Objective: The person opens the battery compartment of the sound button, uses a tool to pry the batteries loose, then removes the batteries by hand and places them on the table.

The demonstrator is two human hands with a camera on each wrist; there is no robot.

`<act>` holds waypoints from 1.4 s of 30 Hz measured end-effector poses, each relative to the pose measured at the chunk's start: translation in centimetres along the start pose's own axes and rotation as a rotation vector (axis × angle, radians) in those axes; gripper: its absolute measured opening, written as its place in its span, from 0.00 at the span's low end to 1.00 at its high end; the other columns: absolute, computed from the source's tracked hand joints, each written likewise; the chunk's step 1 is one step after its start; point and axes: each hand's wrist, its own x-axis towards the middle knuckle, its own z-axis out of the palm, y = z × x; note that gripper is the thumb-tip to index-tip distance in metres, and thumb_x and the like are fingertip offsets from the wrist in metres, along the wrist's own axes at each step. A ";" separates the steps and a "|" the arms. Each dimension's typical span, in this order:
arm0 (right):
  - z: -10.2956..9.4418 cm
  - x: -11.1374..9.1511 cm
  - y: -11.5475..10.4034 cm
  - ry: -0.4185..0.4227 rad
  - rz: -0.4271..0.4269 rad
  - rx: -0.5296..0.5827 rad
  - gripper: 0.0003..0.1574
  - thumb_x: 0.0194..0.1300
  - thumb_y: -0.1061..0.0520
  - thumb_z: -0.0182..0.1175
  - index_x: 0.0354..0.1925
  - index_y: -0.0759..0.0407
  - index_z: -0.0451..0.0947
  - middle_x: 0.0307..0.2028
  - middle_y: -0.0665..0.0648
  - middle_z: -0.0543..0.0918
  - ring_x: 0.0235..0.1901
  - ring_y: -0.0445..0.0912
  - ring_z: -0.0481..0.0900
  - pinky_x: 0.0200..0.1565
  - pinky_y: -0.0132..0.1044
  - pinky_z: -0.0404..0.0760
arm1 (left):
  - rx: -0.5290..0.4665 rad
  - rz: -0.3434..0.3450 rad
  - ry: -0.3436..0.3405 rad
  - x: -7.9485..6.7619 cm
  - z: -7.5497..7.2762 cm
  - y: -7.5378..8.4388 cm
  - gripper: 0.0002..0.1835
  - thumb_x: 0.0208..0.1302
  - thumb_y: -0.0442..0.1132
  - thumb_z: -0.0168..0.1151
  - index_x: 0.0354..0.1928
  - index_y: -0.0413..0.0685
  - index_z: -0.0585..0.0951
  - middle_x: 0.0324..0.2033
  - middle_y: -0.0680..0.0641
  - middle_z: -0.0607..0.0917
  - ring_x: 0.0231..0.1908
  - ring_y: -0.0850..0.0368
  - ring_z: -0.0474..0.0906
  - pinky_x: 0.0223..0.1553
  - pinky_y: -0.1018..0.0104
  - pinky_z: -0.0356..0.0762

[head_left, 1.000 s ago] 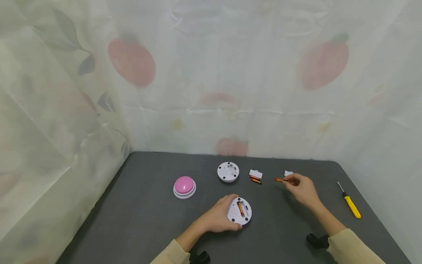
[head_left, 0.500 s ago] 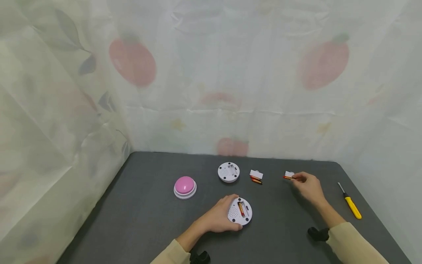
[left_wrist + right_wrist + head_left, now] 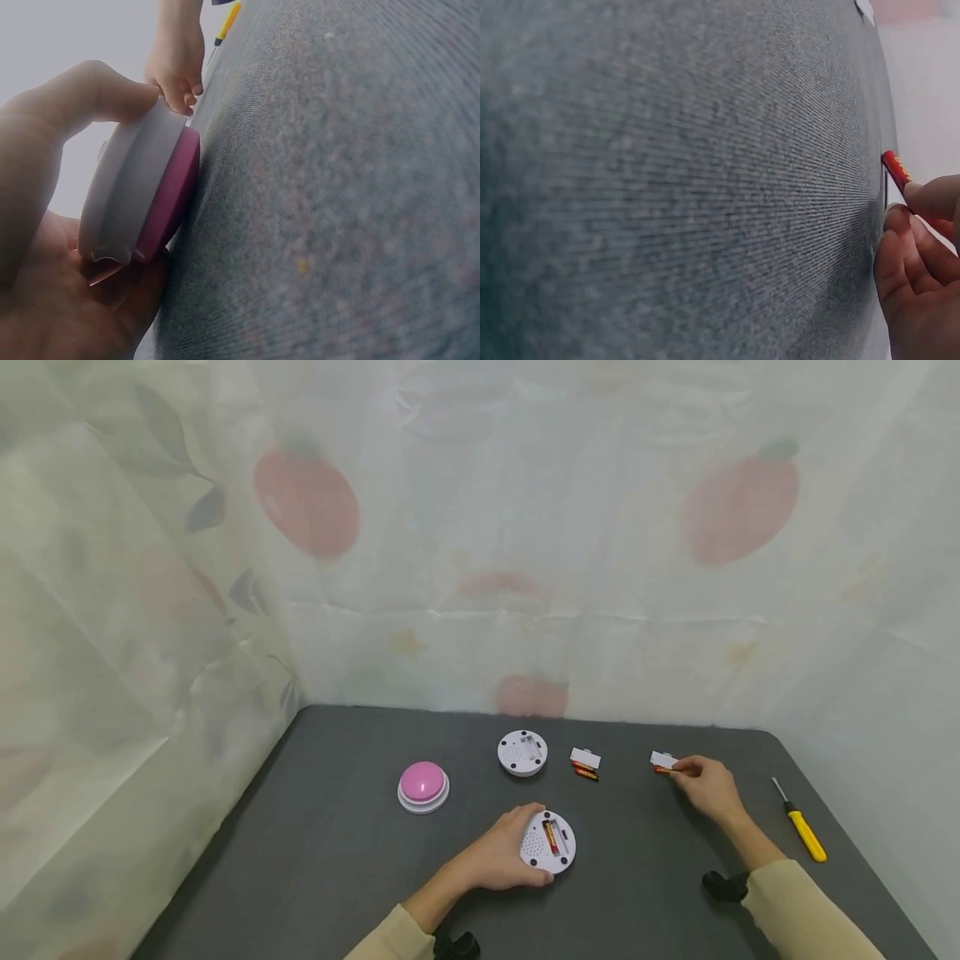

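Note:
My left hand (image 3: 498,852) grips a round white push-button (image 3: 538,858), turned underside up, between thumb and fingers. Its battery compartment lies uncovered, with one red and gold battery (image 3: 550,836) in one slot. In the left wrist view its pink dome (image 3: 174,191) faces the dark tabletop. At the right, my right hand (image 3: 705,787) pinches a small red battery (image 3: 895,168) between thumb and fingertips, low over the table. Just behind that battery lies a white battery cover (image 3: 663,759).
A second upturned white button (image 3: 517,758) stands at the back, its compartment uncovered. Right of it lie another white cover (image 3: 586,758) and two batteries (image 3: 586,772). A pink-topped button (image 3: 422,782) sits left. A yellow-handled screwdriver (image 3: 806,837) lies near the table's right edge.
My right hand has moved right with the battery, to just in front of the right-hand cover. The left hand keeps hold of the push-button in the same place.

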 end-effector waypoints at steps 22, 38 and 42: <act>0.1 0.1 0.2 0.021 0.016 -0.029 0.15 0.70 0.61 0.62 0.46 0.74 0.82 0.40 0.70 0.84 0.39 0.62 0.81 0.39 0.53 0.78 | 0.003 0.006 0.006 -0.1 0.0 0.2 0.52 0.45 0.55 0.77 0.73 0.50 0.66 0.61 0.53 0.73 0.56 0.61 0.68 0.56 0.62 0.70; -1.2 -1.2 -3.7 0.033 -0.040 0.140 0.22 0.76 0.50 0.58 0.51 0.69 0.82 0.39 0.66 0.85 0.33 0.53 0.83 0.30 0.35 0.79 | -0.004 0.004 0.009 -0.1 0.0 0.1 0.52 0.45 0.55 0.77 0.73 0.50 0.65 0.61 0.52 0.73 0.56 0.60 0.68 0.56 0.61 0.70; -1.0 -1.5 -4.7 0.010 -0.063 0.194 0.22 0.76 0.49 0.59 0.53 0.67 0.82 0.42 0.66 0.85 0.36 0.56 0.83 0.33 0.35 0.80 | 0.001 0.009 0.006 0.0 0.1 -0.2 0.52 0.46 0.56 0.77 0.73 0.51 0.65 0.61 0.53 0.73 0.55 0.61 0.68 0.56 0.61 0.70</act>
